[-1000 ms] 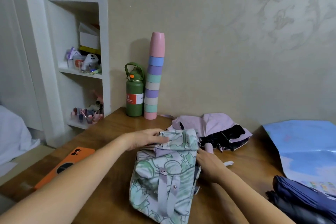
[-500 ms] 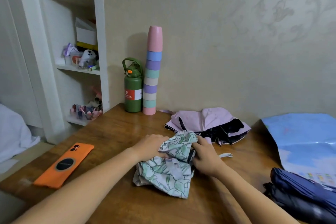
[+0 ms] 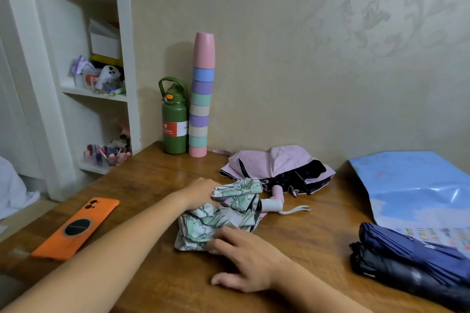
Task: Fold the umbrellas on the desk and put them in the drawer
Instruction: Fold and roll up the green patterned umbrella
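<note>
A green floral umbrella (image 3: 223, 213) lies bunched up on the wooden desk (image 3: 152, 185), its pale handle (image 3: 271, 204) and wrist strap pointing right. My left hand (image 3: 201, 192) grips the fabric at its far left end. My right hand (image 3: 244, 256) rests with spread fingers on the near end of the fabric. A pink umbrella (image 3: 277, 167) with black lining lies loose behind it. Two dark folded umbrellas, navy (image 3: 412, 249) over black (image 3: 396, 274), lie at the right. No drawer is in view.
An orange phone (image 3: 76, 227) lies at the desk's left. A green bottle (image 3: 175, 117) and a tall stack of pastel cups (image 3: 202, 99) stand against the wall. A blue plastic sheet (image 3: 417, 188) covers the right side. White shelves (image 3: 96, 89) hold clutter at left.
The floral umbrella has been gathered from a flat spread into a bunch. My right hand moved from its handle end to the near end of the fabric; the handle now shows.
</note>
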